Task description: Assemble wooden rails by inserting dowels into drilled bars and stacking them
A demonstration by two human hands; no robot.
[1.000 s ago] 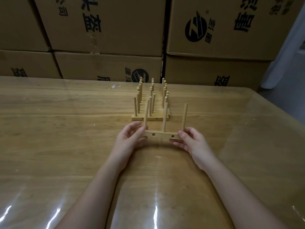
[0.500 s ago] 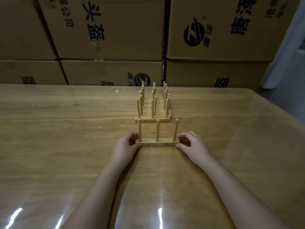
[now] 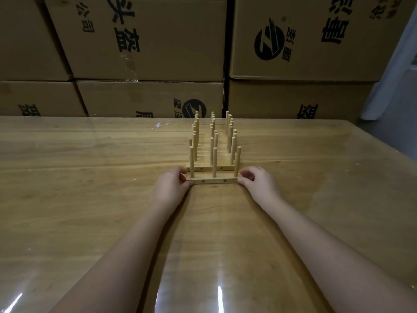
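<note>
In the middle of the frame a rail (image 3: 212, 180) sits on the desk (image 3: 90, 177): a short drilled bar with three dowels (image 3: 214, 162) standing upright in it and two open holes showing in its near face. The left hand (image 3: 171, 188) grips the bar's left end with thumb and curled fingers, and the right hand (image 3: 257, 184) pinches the right end the same way. Both hands are closed on the rail and neither carries anything else.

Just above it in the frame stands the row of finished rails (image 3: 212, 143), each with its dowels up, set one behind another toward the cardboard boxes (image 3: 158, 41) at the top. The held rail lies parallel to the nearest of them and just beside it. Whether the two bars touch I cannot tell.

By my reading, this rail is fully doweled and is being lined up as the newest piece in the row. Several rails look done. No loose bars or spare dowels show on the desk, so how many remain cannot be judged.
</note>
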